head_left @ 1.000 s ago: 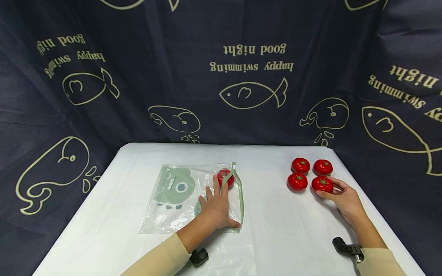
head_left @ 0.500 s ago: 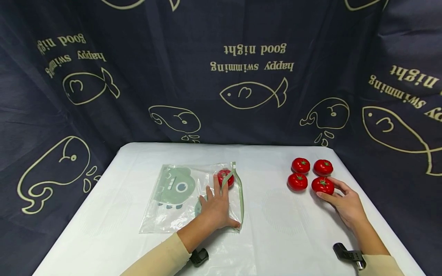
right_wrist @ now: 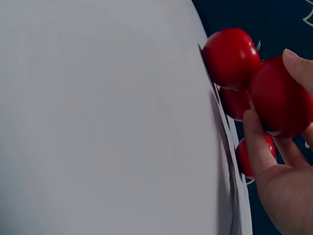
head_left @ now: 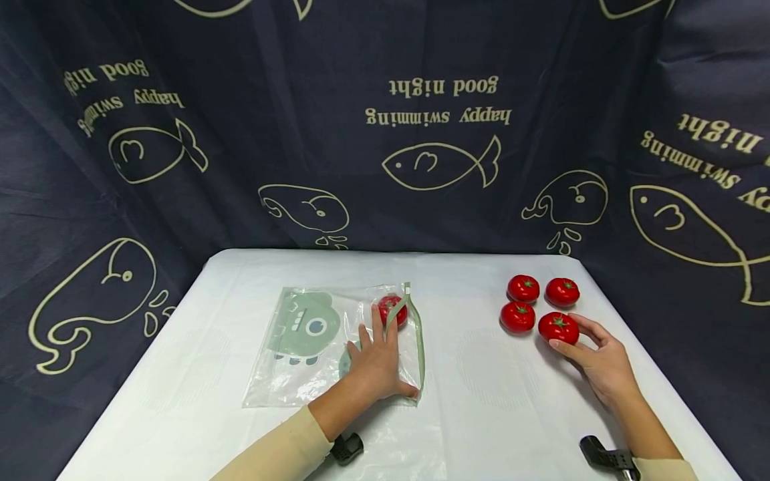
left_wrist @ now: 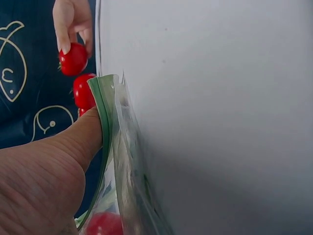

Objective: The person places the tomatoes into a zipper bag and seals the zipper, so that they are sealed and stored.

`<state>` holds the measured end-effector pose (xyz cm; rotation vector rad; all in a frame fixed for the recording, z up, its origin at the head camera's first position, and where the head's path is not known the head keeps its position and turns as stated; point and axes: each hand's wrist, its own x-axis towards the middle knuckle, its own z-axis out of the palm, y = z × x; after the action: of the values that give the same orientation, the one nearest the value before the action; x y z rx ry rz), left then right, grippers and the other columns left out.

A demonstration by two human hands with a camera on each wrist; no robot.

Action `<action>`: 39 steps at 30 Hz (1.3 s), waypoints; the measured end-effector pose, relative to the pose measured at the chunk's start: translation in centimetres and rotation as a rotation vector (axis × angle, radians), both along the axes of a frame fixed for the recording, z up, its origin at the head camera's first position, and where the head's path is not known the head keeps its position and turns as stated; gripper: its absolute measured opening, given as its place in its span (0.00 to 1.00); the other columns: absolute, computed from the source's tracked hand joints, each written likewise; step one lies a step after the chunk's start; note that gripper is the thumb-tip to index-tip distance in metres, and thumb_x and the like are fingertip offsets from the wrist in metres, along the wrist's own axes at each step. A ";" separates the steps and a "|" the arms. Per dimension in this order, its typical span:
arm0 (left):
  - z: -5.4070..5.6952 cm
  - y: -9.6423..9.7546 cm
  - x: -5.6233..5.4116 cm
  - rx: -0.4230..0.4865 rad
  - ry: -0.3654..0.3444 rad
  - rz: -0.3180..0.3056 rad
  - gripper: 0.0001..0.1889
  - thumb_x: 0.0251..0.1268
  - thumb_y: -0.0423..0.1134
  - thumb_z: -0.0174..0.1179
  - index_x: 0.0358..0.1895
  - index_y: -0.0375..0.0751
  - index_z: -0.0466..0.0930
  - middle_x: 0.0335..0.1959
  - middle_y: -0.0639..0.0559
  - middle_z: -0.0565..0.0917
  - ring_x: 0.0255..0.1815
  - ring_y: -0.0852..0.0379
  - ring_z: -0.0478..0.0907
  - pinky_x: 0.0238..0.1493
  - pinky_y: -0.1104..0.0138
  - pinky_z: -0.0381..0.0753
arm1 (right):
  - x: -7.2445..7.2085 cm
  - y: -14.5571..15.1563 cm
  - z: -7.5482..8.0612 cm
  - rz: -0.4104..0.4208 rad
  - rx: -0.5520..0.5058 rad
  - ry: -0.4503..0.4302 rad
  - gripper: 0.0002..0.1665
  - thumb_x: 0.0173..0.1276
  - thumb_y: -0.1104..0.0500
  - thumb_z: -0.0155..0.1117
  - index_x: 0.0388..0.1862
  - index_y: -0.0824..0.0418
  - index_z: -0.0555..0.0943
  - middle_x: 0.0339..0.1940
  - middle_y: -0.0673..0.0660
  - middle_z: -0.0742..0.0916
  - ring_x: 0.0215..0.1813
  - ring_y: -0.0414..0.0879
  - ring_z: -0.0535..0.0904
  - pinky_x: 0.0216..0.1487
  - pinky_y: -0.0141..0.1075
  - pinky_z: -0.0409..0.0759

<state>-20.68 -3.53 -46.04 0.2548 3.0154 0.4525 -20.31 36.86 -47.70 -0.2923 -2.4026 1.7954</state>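
Observation:
My left hand (head_left: 374,367) rests with fingers spread on a clear zip bag (head_left: 259,391) printed with a green one-eyed monster. Its thumb (left_wrist: 85,134) lies at the green zip strip (left_wrist: 101,105) along the bag's mouth, which stands partly apart. Inside the bag, near the fingertips, is a red tomato (head_left: 385,306). Over on the right, my right hand (head_left: 604,367) grips another tomato (head_left: 558,328) between thumb and fingers. In the right wrist view this tomato (right_wrist: 279,100) shows raised off the tabletop, overlapping the ones behind it.
Three more tomatoes sit close by: one back left (head_left: 523,288), one back right (head_left: 562,292) and one front left (head_left: 517,317). A white cloth covers the table (head_left: 469,434). Behind it hangs a dark blue curtain (head_left: 337,133) with fish and whale drawings.
My right hand has shifted slightly toward me and to the left with its tomato, away from the back right one. The left hand and the bag have stayed still.

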 end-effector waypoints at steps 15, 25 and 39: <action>0.0 0.0 0.0 0.001 0.005 -0.003 0.78 0.22 0.66 0.86 0.82 0.41 0.48 0.85 0.33 0.39 0.78 0.22 0.54 0.67 0.26 0.63 | 0.9 -1.8 0.1 0.075 -0.169 0.049 0.45 0.63 0.64 0.77 0.77 0.55 0.68 0.56 0.39 0.75 0.46 0.27 0.85 0.46 0.21 0.83; -0.1 0.0 -0.1 0.006 0.005 -0.001 0.79 0.22 0.66 0.86 0.83 0.42 0.46 0.85 0.34 0.39 0.79 0.22 0.54 0.67 0.26 0.62 | 1.4 -3.1 0.3 0.127 -0.229 0.031 0.44 0.65 0.66 0.74 0.77 0.56 0.67 0.57 0.38 0.78 0.48 0.29 0.86 0.48 0.23 0.83; -0.2 0.0 -0.2 -0.003 0.000 -0.006 0.78 0.23 0.67 0.86 0.82 0.42 0.48 0.85 0.34 0.38 0.79 0.22 0.54 0.67 0.27 0.62 | 1.8 -5.0 0.4 0.163 -0.187 0.021 0.44 0.64 0.66 0.75 0.77 0.59 0.67 0.57 0.37 0.79 0.49 0.31 0.87 0.48 0.24 0.84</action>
<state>-20.86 -3.53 -46.26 0.2636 3.0146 0.4472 -18.46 31.89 -47.34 -0.0968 -2.3076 2.0861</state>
